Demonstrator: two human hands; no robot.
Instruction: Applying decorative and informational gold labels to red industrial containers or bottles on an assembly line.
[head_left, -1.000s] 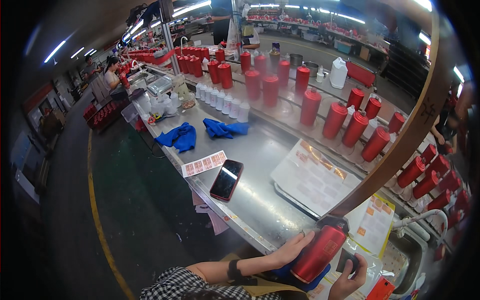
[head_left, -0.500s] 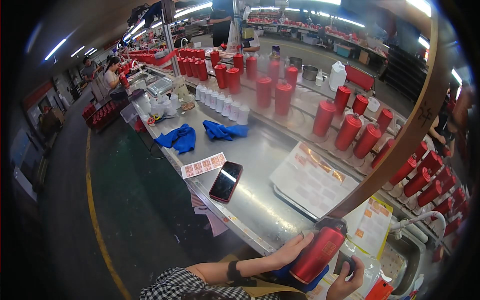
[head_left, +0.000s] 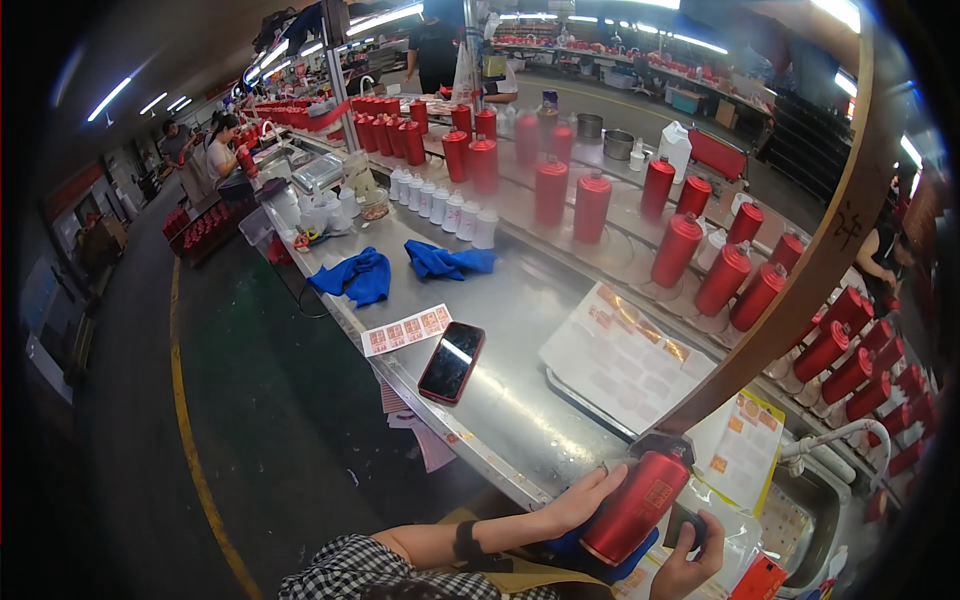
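Observation:
A metallic red bottle with a gold square label leans in front of me at the bench's near edge, its dark top pointing away to the right. My left hand lies along its left side and holds it, the fingers stretched toward the top. My right hand is just right of the bottle, fingers curled around a small dark flat piece whose exact kind I cannot make out. Beneath the bottle, part of a blue cloth shows.
On the metal bench lie a phone, a label strip, a label sheet and blue cloths. White bottles stand behind. A wooden post rises before rows of red bottles. A sink is at right.
The rows of red bottles behind the bench have shifted to the right. My hands and the bottle they are at have hardly moved; the right hand's fingers have shifted slightly.

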